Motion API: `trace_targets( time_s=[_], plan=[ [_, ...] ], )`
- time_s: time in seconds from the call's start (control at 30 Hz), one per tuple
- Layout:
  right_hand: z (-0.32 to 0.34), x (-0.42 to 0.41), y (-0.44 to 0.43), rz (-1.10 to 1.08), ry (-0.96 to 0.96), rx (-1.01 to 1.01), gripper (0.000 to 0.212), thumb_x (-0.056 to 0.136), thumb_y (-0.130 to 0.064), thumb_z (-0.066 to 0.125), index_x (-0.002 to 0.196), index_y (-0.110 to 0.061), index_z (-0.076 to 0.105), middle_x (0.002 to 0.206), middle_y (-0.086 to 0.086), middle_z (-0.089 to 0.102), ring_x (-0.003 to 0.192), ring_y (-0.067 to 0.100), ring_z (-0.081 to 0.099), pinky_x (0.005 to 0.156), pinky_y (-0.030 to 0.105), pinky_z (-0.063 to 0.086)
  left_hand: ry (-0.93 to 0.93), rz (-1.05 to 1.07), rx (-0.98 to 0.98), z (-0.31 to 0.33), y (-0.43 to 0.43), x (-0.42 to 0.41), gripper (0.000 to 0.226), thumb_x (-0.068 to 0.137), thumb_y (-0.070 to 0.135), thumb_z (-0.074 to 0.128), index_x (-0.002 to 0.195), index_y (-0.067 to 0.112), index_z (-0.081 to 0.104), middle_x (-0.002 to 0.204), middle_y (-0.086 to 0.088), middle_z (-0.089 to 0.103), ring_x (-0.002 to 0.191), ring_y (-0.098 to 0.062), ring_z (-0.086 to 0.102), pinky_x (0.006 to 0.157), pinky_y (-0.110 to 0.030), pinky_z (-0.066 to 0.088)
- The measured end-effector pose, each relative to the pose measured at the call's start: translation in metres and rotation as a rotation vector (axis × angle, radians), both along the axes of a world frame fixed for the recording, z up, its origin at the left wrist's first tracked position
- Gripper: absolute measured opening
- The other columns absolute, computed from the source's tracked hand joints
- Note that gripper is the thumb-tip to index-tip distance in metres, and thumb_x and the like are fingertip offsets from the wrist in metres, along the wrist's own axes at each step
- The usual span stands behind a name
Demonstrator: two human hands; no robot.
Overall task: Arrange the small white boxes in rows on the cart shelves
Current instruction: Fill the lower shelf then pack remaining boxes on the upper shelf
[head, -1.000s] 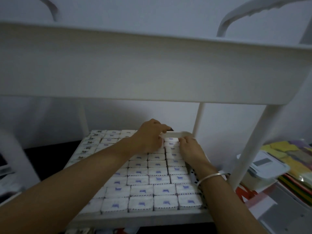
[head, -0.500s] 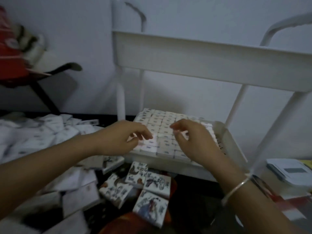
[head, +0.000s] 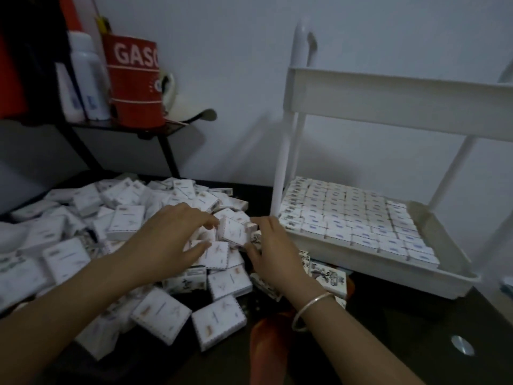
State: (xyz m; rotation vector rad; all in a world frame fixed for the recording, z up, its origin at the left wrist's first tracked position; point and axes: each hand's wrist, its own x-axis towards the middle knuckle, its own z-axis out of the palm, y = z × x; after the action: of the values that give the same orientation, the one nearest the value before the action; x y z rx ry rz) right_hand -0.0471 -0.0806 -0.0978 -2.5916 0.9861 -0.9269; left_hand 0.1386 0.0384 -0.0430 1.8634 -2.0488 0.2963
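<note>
The white letters "GASO", cut off at the edge, can be read on the red mug (head: 135,79). Print on the small white boxes (head: 344,218) is too blurred to be read.

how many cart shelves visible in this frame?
2. The upper shelf at top right, its contents hidden behind its wall; the lower shelf beneath it, packed with rows of small white boxes. Any shelf lower down may be hidden.
</note>
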Motion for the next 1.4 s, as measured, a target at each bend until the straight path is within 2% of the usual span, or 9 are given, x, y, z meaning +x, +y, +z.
trace_targets(
  time_s=[0.13, 0.27, 0.4, 0.57, 0.73, 0.87, 1.0, 1.27, 1.4],
  plan=[
    [-0.009, 0.013, -0.013, -0.011, 0.045, 0.079, 0.058, 0.092, -0.033, 0.060, 0.144, -0.021, 0.037, 0.137, -0.003, 0.047, 0.125, 0.015, 0.044, 0.100, 0.032, 0.043, -0.094, -0.006, 0.032, -0.009, -0.003, -0.003, 0.047, 0.084, 0.055, 0.060, 0.126, 0.035, 0.056, 0.118, 0.018, 0.057, 0.113, -0.007, 0.043, 0.095, -0.023, 0.026],
    [-0.013, 0.019, -0.017, 0.008, 0.091, 0.120, 0.064, 0.090, -0.037, 0.062, 0.147, -0.028, 0.032, 0.125, -0.003, 0.055, 0.113, 0.016, 0.050, 0.093, 0.037, 0.048, -0.141, 0.061, 0.119, -0.015, -0.012, -0.008, 0.052, 0.085, 0.057, 0.057, 0.132, 0.037, 0.046, 0.124, 0.017, 0.051, 0.118, -0.008, 0.038, 0.100, -0.027, 0.027],
    [-0.010, 0.015, -0.020, -0.045, -0.006, 0.115, 0.054, 0.082, -0.036, 0.072, 0.129, -0.025, 0.050, 0.117, -0.007, 0.049, 0.106, 0.009, 0.050, 0.092, 0.025, 0.045, -0.068, 0.118, 0.105, -0.015, -0.020, -0.010, 0.040, 0.080, 0.053, 0.065, 0.114, 0.037, 0.052, 0.108, 0.016, 0.055, 0.106, -0.009, 0.044, 0.093, -0.027, 0.028],
    [0.005, 0.003, -0.015, -0.059, -0.144, 0.181, 0.032, 0.079, -0.035, 0.073, 0.101, -0.026, 0.052, 0.098, -0.010, 0.051, 0.077, 0.005, 0.051, 0.063, 0.021, 0.045, -0.018, 0.076, 0.147, -0.014, -0.030, -0.006, 0.044, 0.076, 0.055, 0.070, 0.115, 0.038, 0.057, 0.107, 0.020, 0.053, 0.103, -0.005, 0.043, 0.096, -0.027, 0.031],
    [0.030, -0.026, -0.012, -0.072, -0.227, 0.285, 0.026, 0.079, -0.047, 0.072, 0.091, -0.034, 0.054, 0.092, -0.013, 0.060, 0.077, 0.003, 0.059, 0.061, 0.020, 0.047, 0.159, -0.020, 0.117, -0.009, -0.037, -0.013, 0.034, 0.074, 0.052, 0.074, 0.101, 0.043, 0.056, 0.096, 0.021, 0.050, 0.093, -0.001, 0.045, 0.082, -0.026, 0.041],
    [0.047, -0.065, -0.017, -0.037, -0.336, 0.358, 0.019, 0.084, -0.033, 0.071, 0.092, -0.035, 0.055, 0.092, -0.016, 0.066, 0.078, -0.002, 0.064, 0.055, 0.016, 0.050, 0.359, -0.101, 0.103, 0.004, -0.052, -0.034, 0.029, 0.073, 0.045, 0.077, 0.090, 0.039, 0.054, 0.094, 0.022, 0.059, 0.089, 0.007, 0.053, 0.076, -0.021, 0.046],
    [0.060, -0.114, -0.033, -0.105, -0.395, 0.305, 0.021, 0.084, -0.021, 0.072, 0.093, -0.031, 0.056, 0.091, -0.016, 0.066, 0.082, -0.003, 0.063, 0.062, 0.013, 0.050, 0.450, -0.174, 0.097, 0.014, -0.080, -0.065, 0.031, 0.073, 0.039, 0.079, 0.094, 0.035, 0.057, 0.093, 0.021, 0.063, 0.088, 0.008, 0.057, 0.073, -0.018, 0.045],
    [0.072, -0.201, -0.071, -0.329, -0.497, 0.261, 0.017, 0.080, -0.033, 0.074, 0.093, -0.023, 0.069, 0.081, -0.006, 0.071, 0.075, 0.008, 0.066, 0.066, 0.025, 0.051, 0.580, -0.406, 0.081, 0.024, -0.154, -0.143, 0.030, 0.078, 0.040, 0.076, 0.107, 0.040, 0.067, 0.102, 0.017, 0.068, 0.089, 0.005, 0.062, 0.075, -0.018, 0.053],
    [0.072, -0.226, -0.097, -0.446, -0.506, 0.300, 0.021, 0.078, -0.042, 0.073, 0.092, -0.031, 0.061, 0.083, -0.007, 0.071, 0.072, 0.005, 0.067, 0.061, 0.026, 0.054, 0.652, -0.433, 0.071, 0.019, -0.192, -0.175, 0.028, 0.088, 0.041, 0.065, 0.117, 0.039, 0.064, 0.114, 0.017, 0.063, 0.064, -0.006, 0.068, 0.050, -0.028, 0.056]
  ],
)
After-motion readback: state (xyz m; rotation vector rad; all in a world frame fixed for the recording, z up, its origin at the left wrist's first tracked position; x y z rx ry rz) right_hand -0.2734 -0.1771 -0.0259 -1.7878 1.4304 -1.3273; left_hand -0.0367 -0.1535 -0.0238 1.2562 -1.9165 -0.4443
